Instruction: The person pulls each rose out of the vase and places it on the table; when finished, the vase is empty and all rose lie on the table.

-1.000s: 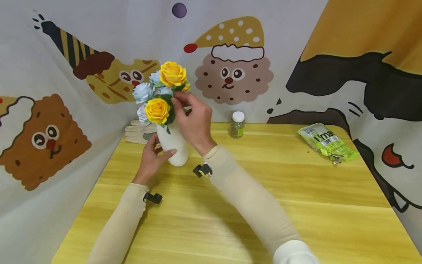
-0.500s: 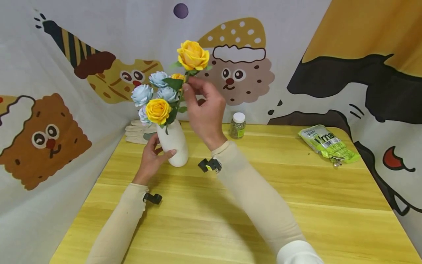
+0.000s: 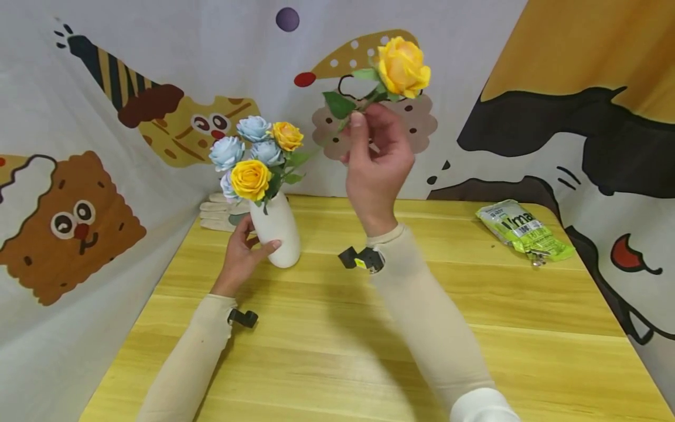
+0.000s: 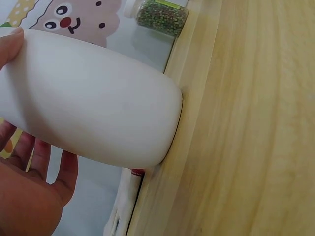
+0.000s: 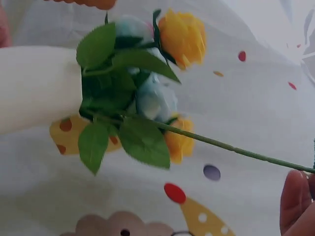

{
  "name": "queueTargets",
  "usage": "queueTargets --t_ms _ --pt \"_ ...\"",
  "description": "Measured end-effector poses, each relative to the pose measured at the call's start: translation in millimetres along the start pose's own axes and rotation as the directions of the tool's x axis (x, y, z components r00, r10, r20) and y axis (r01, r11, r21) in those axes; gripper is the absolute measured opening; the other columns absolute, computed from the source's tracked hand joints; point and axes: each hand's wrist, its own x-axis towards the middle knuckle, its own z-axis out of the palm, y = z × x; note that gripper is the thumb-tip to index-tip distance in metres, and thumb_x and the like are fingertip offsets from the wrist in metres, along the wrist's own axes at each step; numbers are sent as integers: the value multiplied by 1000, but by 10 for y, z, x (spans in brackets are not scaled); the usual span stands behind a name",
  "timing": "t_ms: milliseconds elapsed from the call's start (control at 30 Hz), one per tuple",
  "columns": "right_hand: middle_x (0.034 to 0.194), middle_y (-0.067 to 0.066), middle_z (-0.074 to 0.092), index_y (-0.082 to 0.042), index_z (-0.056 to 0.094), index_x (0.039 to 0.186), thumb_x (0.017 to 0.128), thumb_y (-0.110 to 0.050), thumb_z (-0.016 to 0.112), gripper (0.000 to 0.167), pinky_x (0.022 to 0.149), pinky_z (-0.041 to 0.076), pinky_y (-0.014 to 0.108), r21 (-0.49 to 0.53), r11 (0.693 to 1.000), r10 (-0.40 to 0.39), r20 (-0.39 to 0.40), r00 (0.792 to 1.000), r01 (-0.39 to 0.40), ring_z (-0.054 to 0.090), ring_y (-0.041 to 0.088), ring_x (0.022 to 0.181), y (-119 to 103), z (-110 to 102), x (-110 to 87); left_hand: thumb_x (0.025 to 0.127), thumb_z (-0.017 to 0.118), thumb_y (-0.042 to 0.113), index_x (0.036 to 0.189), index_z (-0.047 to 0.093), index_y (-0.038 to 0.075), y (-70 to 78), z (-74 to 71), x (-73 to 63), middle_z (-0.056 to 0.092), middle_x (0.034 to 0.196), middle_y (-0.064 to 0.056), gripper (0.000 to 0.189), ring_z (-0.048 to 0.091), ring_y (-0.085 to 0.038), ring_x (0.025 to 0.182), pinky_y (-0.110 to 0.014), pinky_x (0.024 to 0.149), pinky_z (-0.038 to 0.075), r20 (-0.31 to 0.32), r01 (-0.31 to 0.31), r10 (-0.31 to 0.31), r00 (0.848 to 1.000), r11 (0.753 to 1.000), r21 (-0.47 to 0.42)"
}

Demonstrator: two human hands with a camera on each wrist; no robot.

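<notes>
My right hand (image 3: 379, 164) pinches a yellow artificial rose (image 3: 404, 67) just below its leaves, high and to the right of the vase. Its thin green stem (image 5: 236, 150) slants down to the leaves at the vase's mouth in the right wrist view; the lower end is hidden there. Around the side of the white vase (image 3: 278, 231), which stands on the table, my left hand (image 3: 239, 258) curls its thumb and fingers. Pale blue roses (image 3: 227, 153) and two yellow roses (image 3: 250, 180) with green leaves fill the vase's mouth.
Behind the vase lies an off-white glove (image 3: 216, 212). A jar of small green and brown grains (image 4: 161, 18) stands at the table's back, hidden by my right hand in the head view. At back right is a green packet (image 3: 522, 228). Printed cloth (image 3: 532, 170) hangs behind the table (image 3: 474, 305).
My right hand has drawn the yellow rose up and to the right, away from the other flowers. My left hand and the vase have stayed in place.
</notes>
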Motion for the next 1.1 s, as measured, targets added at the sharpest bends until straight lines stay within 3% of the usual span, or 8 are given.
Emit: queueTargets --t_ms 100,200,467,600,767,1033,1100 --pt "90 4 71 5 67 110 101 -2 69 11 52 55 25 42 999 21 -100 995 -17 69 18 72 10 -105 10 90 86 12 150 50 10 -1 -2 -3 58 136 -1 70 53 -16 124 -47 113 46 0 1 -1 1000 1000 -3" --pt "91 4 71 0 67 110 100 -2 69 11 51 55 26 82 996 38 -174 984 -24 69 21 73 34 -212 -3 90 85 12 151 50 11 -2 -4 -9 58 138 -3 70 53 -16 125 -49 114 45 -1 8 -8 1000 1000 -6" --pt "89 7 73 0 65 109 98 0 69 12 50 54 26 124 992 52 -250 967 -21 72 21 70 146 -519 -149 91 85 14 152 48 11 -12 -11 -10 57 141 -4 72 53 -16 126 -44 112 46 4 11 -11 1000 1000 6" --pt "86 7 71 1 62 110 96 2 68 15 47 52 26 189 981 91 -257 962 -42 71 20 66 221 -656 -263 90 85 13 152 48 10 -35 -15 -1 57 140 -3 72 53 -16 125 -43 111 47 2 -1 1 1000 1000 3" --pt "84 8 69 -3 59 114 96 1 70 21 46 50 24 233 962 203 -246 948 -145 70 20 64 330 -824 -398 90 85 12 151 49 10 -35 -10 0 58 139 -2 71 53 -17 125 -42 110 47 -1 -2 2 1000 1000 -4" --pt "83 8 73 -5 61 118 96 1 73 26 43 48 24 178 920 381 -192 904 -350 69 19 59 514 -1077 -590 90 85 11 152 49 12 -14 5 2 58 139 -1 71 53 -16 126 -39 110 47 -1 -7 7 1000 1000 -15" --pt "84 7 74 -1 60 123 96 1 74 30 43 48 24 144 903 424 -158 892 -404 69 17 59 543 -1130 -647 90 84 11 152 49 11 -11 7 2 58 140 -1 71 53 -16 126 -37 109 47 0 -8 8 1000 1000 -15"
